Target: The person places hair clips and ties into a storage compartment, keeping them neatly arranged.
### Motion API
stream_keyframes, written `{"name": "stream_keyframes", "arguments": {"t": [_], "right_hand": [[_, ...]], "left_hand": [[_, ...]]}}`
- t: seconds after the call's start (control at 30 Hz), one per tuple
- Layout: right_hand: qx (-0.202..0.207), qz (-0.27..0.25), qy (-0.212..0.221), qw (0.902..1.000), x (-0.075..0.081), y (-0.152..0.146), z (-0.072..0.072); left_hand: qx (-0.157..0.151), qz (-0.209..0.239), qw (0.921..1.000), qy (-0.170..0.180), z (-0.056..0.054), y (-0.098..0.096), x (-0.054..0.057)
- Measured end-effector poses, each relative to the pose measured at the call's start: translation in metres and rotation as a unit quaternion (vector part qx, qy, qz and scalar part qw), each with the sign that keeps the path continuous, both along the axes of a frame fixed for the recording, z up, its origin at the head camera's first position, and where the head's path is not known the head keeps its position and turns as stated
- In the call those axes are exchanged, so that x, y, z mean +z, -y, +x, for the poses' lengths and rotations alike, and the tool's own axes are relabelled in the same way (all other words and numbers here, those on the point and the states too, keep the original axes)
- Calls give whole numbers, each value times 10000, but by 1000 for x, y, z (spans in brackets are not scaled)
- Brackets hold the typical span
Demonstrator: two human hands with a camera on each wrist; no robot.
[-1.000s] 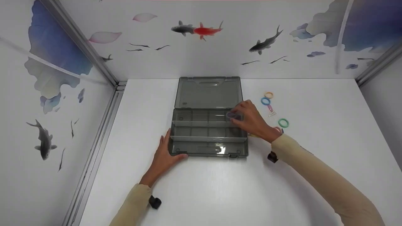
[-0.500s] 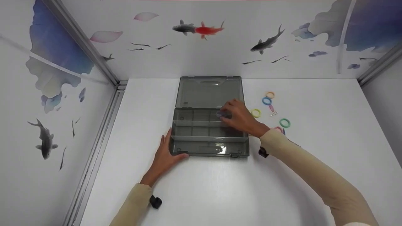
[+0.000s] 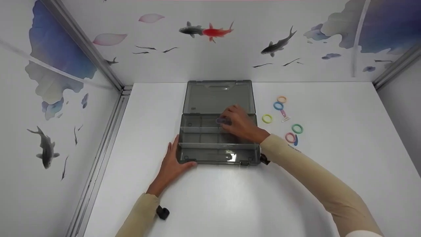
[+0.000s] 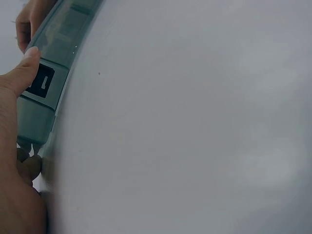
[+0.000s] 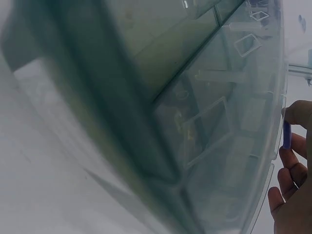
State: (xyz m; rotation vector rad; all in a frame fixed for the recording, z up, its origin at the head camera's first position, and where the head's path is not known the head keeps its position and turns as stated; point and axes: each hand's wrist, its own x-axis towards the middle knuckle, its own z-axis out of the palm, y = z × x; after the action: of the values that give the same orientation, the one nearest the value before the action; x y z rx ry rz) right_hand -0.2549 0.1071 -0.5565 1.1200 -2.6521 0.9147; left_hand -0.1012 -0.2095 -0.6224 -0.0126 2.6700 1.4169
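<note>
The grey see-through compartment box (image 3: 217, 154) lies open on the table, its lid (image 3: 218, 95) folded back toward the wall. My left hand (image 3: 169, 169) holds the box's front left corner, thumb along the front wall and fingers along the left side. In the left wrist view the thumb (image 4: 27, 68) lies beside a black latch. My right hand (image 3: 241, 123) pinches a purple ring (image 3: 222, 120) over the back row, near its middle. The right wrist view shows this ring (image 5: 287, 135) edge-on between thumb and fingers, beyond the box's clear wall.
To the right of the box lie yellow (image 3: 267, 118), orange (image 3: 282, 99), blue (image 3: 278, 105), green (image 3: 297, 128) and pink rings (image 3: 290, 137). Among them are a small pink item with a pale end (image 3: 283, 114) and a slim blue piece (image 3: 296, 140). A patterned wall (image 3: 230, 59) stands behind.
My right hand has moved left along the back row with the purple ring, uncovering the yellow ring on the table. My left hand and the box have stayed in place.
</note>
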Motion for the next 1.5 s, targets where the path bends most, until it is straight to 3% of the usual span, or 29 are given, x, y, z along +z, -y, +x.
{"name": "stream_keyframes", "arguments": {"t": [0.53,0.8,1.23,1.5], "right_hand": [[44,109,-114,9999,-1,9,-2],[95,238,132,9996,-2,9,-2],[-90,28,486,9988,0,-21,-5],[-327,-167,417,9985,2,-50,-7]], "left_hand": [[-11,15,10000,-71,0,1,-1],[18,96,9999,67,1,1,0],[-13,113,9999,30,0,2,-3],[9,74,10000,12,0,2,-2]]}}
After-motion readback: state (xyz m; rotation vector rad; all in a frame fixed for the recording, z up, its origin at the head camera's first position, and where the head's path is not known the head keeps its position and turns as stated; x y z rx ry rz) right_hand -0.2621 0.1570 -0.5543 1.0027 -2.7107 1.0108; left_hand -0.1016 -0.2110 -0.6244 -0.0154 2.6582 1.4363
